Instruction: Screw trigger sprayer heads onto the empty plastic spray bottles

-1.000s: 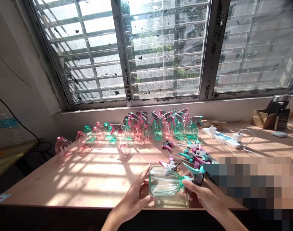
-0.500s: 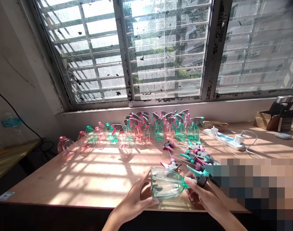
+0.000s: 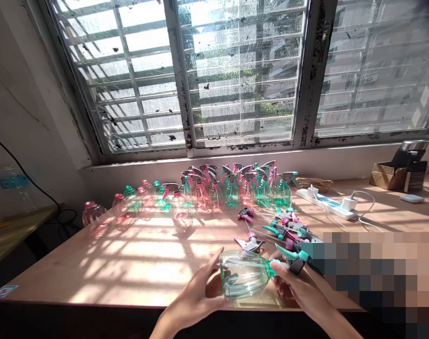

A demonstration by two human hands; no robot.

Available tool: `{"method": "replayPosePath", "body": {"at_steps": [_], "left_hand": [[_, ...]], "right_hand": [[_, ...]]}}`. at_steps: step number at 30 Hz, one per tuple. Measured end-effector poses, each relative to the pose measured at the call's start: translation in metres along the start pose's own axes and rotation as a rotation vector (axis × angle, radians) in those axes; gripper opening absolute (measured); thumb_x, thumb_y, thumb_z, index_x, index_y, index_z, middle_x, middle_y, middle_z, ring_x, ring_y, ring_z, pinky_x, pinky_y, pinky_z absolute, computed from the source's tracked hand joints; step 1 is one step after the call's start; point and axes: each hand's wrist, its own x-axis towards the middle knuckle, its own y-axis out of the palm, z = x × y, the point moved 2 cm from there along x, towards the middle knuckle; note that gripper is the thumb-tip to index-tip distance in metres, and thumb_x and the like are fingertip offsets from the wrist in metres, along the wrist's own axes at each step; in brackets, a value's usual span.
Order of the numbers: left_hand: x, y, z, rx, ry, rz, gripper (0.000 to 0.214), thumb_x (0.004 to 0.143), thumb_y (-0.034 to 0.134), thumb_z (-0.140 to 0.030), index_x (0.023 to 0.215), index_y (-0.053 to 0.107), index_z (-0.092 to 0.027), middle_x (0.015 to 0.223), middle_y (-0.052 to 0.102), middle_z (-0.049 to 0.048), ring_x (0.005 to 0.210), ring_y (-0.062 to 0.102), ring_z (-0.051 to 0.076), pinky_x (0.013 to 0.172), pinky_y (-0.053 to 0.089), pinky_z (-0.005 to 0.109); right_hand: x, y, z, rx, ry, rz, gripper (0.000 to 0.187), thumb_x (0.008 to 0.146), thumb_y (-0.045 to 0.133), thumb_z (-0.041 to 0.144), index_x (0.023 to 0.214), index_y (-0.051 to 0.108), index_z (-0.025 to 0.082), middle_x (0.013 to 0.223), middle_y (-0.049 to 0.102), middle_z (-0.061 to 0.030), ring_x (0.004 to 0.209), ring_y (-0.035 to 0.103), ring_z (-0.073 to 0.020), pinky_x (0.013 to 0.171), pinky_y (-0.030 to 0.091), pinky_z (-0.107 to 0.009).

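At the lower centre of the frame, near the front edge of the wooden table (image 3: 137,278), a clear, green-tinted spray bottle (image 3: 246,278) is held on its side, base toward the left of the frame and neck toward the right. The left hand (image 3: 200,289) is spread about the base, thumb below and fingers above — whether they press on it, I cannot tell. The right hand (image 3: 295,282) pinches the green neck between thumb and fingers, just beside a teal-and-black spray head (image 3: 296,260) at the bottle's end. A thin tube shows through the bottle's wall.

Just beyond the bottle, right of centre, loose spray heads (image 3: 287,228) in pink, teal and grey lie in a heap. Farther back, below the window (image 3: 239,75), stands a cluster of pink and green bottles with heads on (image 3: 232,190); one pink bottle (image 3: 179,208) stands in front of the cluster. Left of these are bottles without heads (image 3: 122,207). At the right of the frame lie a white power strip (image 3: 325,205) and, behind it, a cardboard box (image 3: 385,175).
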Motion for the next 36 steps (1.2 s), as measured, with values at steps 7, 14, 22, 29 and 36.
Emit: {"method": "replayPosePath", "body": {"at_steps": [7,14,22,29,36], "left_hand": [[0.0,0.0,0.001,-0.002,0.006,0.024,0.109,0.078,0.087,-0.026,0.159,0.017,-0.045,0.158,0.042,0.007,0.146,0.039,0.039,0.119,0.036,0.054],[0.001,-0.004,0.0,0.126,-0.011,-0.018,0.106,0.077,0.088,-0.027,0.159,0.022,-0.042,0.162,0.038,0.0057,0.152,0.027,0.041,0.122,0.03,0.057],[0.001,0.003,-0.006,-0.04,0.0,0.034,0.101,0.086,0.081,-0.03,0.159,0.013,-0.046,0.156,0.043,0.0067,0.146,0.041,0.038,0.114,0.045,0.051],[0.0,-0.001,-0.002,0.03,-0.027,-0.023,0.105,0.079,0.086,-0.023,0.158,0.022,-0.045,0.167,0.031,0.004,0.153,0.025,0.042,0.121,0.035,0.056],[0.002,0.007,-0.01,-0.065,0.044,0.052,0.094,0.094,0.073,-0.036,0.159,0.005,-0.047,0.164,0.034,0.0094,0.147,0.039,0.039,0.107,0.052,0.047]], "right_hand": [[0.001,-0.001,-0.005,-0.015,-0.003,0.006,0.044,0.076,0.08,0.062,0.078,0.066,0.02,0.054,0.062,0.0011,0.049,0.051,-0.0145,0.048,0.024,-0.029],[0.003,0.0,-0.003,-0.006,-0.032,0.075,0.042,0.079,0.078,0.061,0.083,0.064,0.022,0.056,0.055,0.0049,0.049,0.047,-0.0127,0.048,0.028,-0.028],[0.005,-0.004,-0.011,-0.041,-0.026,0.07,0.043,0.08,0.077,0.062,0.079,0.067,0.019,0.054,0.058,0.0026,0.05,0.05,-0.0135,0.048,0.03,-0.027],[0.004,-0.004,-0.009,-0.047,-0.023,0.064,0.043,0.08,0.077,0.061,0.089,0.07,0.019,0.057,0.06,0.0031,0.051,0.053,-0.0139,0.05,0.032,-0.027],[0.002,-0.001,-0.007,-0.037,-0.027,0.08,0.04,0.08,0.078,0.059,0.081,0.066,0.021,0.055,0.058,0.0038,0.052,0.051,-0.0142,0.052,0.03,-0.029]]}}
